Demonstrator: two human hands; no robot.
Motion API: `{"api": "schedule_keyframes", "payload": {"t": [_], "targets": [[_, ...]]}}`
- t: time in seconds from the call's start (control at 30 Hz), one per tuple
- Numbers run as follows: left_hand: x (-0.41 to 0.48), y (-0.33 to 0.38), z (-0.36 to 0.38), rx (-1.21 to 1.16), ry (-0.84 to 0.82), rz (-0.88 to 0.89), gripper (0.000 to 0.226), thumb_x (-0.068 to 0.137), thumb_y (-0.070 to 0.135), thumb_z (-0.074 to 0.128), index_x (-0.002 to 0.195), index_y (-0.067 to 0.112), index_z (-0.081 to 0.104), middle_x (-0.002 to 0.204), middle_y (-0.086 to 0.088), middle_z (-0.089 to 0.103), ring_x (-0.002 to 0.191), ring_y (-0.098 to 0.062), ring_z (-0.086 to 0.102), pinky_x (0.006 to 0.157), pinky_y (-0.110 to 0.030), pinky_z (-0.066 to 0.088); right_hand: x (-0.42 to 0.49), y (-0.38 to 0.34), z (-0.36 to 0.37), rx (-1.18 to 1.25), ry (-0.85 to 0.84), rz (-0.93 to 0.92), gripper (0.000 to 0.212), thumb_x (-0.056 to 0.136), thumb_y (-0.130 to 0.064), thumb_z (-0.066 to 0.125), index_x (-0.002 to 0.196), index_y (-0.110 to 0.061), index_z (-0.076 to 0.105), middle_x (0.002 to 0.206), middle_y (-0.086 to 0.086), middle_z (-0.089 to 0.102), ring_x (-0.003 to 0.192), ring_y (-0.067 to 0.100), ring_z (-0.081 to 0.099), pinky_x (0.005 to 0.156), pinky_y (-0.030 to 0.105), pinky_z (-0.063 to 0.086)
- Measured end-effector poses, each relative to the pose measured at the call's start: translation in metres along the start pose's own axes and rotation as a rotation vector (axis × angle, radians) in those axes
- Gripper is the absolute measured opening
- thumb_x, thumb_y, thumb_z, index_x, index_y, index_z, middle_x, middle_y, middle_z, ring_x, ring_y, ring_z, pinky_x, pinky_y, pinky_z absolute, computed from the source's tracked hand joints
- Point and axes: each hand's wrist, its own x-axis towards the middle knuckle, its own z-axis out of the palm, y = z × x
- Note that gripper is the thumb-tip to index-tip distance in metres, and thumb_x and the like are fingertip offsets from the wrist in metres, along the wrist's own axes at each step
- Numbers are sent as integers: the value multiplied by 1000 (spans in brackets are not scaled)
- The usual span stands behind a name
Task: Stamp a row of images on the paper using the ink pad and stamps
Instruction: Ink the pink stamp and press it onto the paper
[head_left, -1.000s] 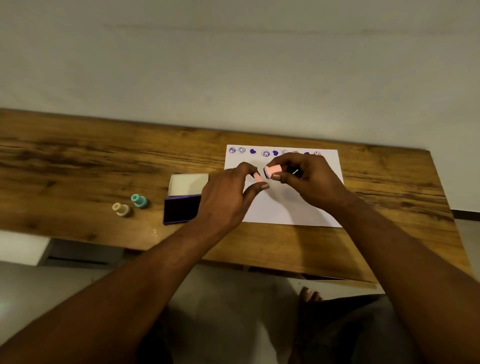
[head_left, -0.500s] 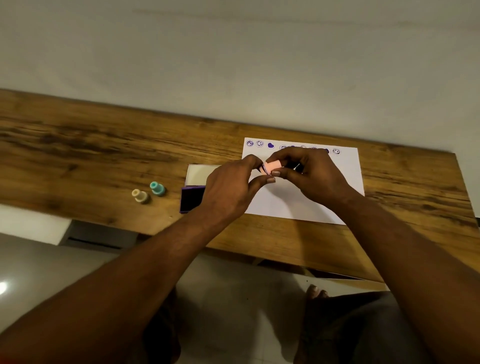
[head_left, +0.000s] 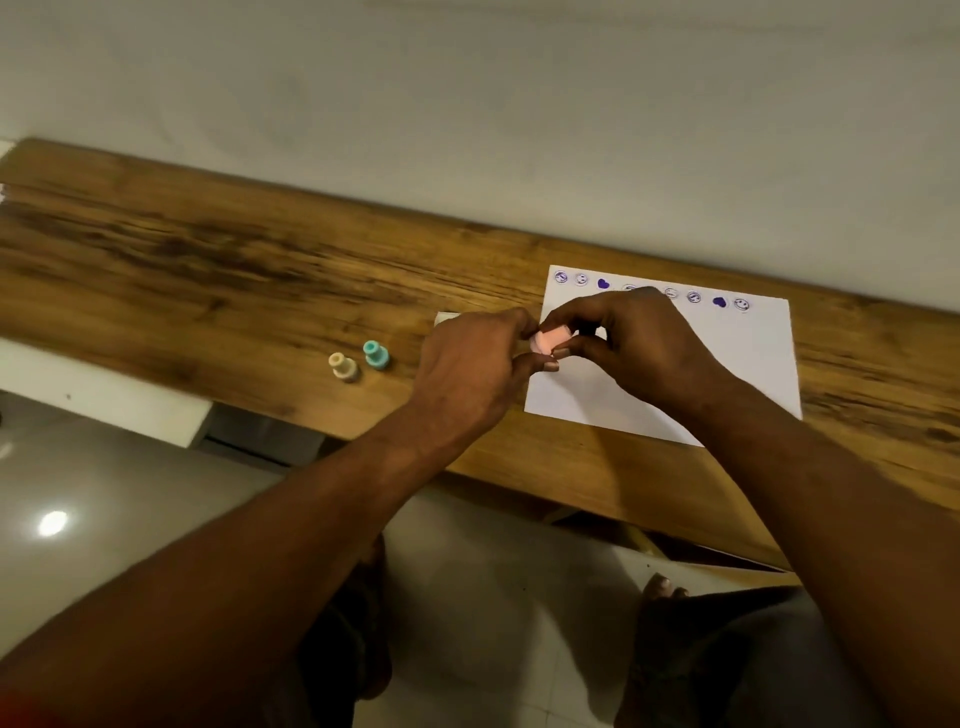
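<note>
A white paper (head_left: 727, 364) lies on the wooden table (head_left: 208, 270), with a row of purple smiley and heart prints along its far edge. Above its left edge both hands meet on a small pink stamp (head_left: 550, 339). My left hand (head_left: 467, 374) pinches it from the left, my right hand (head_left: 634, 343) from the right. The ink pad is almost wholly hidden behind my left hand; only a corner of its white lid (head_left: 445, 318) shows. A teal stamp (head_left: 376, 355) and a cream stamp (head_left: 343, 366) stand left of my hands.
The table's near edge (head_left: 597, 499) runs across under my forearms, with tiled floor and my bare feet below. A pale wall backs the table. A white cabinet edge (head_left: 104, 400) sits under the table at the left.
Both hands have closed together around the pink stamp, which earlier was held more in the right fingers. The view has swung, shifting paper and stamps rightward; the ink pad is now covered by my left hand.
</note>
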Motion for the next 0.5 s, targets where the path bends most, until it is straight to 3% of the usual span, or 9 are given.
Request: {"api": "schedule_keyframes", "payload": {"t": [0.17, 0.33, 0.5], "targets": [[-9, -19, -16, 37, 64, -49, 40, 91, 57, 73, 122, 32, 74, 111, 7, 79, 102, -17, 71, 82, -36, 54, 11, -19, 18, 73, 21, 28, 23, 89, -26, 78, 112, -25, 79, 100, -7, 78, 87, 8, 66, 76, 29, 55], [-24, -41, -22, 78, 111, -113, 41, 92, 60, 70, 121, 32, 75, 107, 8, 79, 94, -13, 71, 71, -29, 45, 24, -45, 46, 192, 48, 62, 21, 91, -35, 75, 111, -28, 78, 96, -13, 76, 87, 4, 67, 76, 23, 54], [-40, -77, -34, 64, 106, -189, 44, 88, 67, 68, 119, 37, 73, 106, 15, 77, 92, -7, 70, 63, -26, 45, 39, -76, 73, 128, 89, 35, 29, 91, -44, 72, 114, -26, 77, 99, -11, 76, 83, 7, 65, 74, 23, 53]]}}
